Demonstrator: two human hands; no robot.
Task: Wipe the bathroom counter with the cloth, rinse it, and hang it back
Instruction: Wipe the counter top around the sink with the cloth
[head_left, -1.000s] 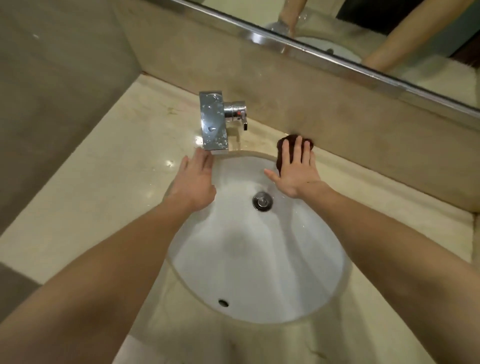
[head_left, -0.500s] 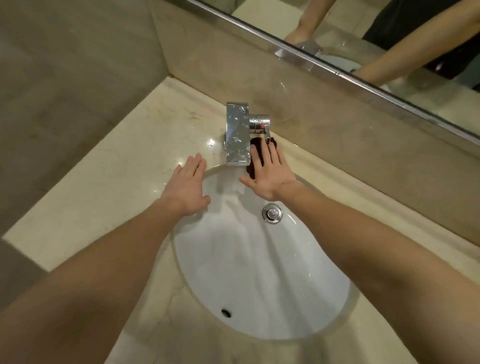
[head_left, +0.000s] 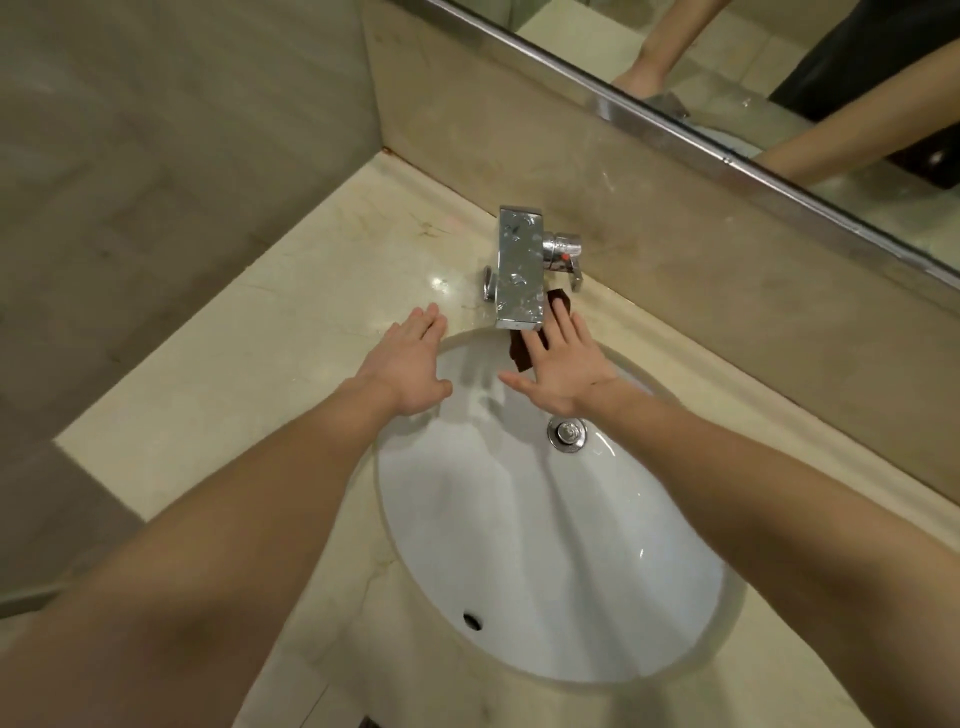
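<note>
Right hand (head_left: 563, 371) is lying flat with the fingers straight and together, pressing down on the dark brown cloth (head_left: 522, 356) rather than gripping it, so we're calling it fully open. We're seeing the cloth sitting on the narrow strip of counter (head_left: 234, 374) at the far rim of the basin (head_left: 545, 561), tucked right under the spout end of the chrome faucet (head_left: 519, 270). 1 bit is poking out past the fingertips near the faucet handle, and another is showing to the left of the hand at the rim.

Left hand (head_left: 408, 364) is resting palm down too, fingers straight, holding nothing. Its fingertips are lying on the counter just left of the faucet and the heel is sitting at the basin edge. The 2 hands are staying near each other without touching.

Water drops are spotting the faucet. Down in the white basin we're spotting the round metal drain (head_left: 567, 432) just below the right wrist, and the small overflow hole (head_left: 471, 620) on the near side. Up top, the mirror (head_left: 727, 67) is reflecting both forearms above the stone backsplash (head_left: 675, 249).
</note>
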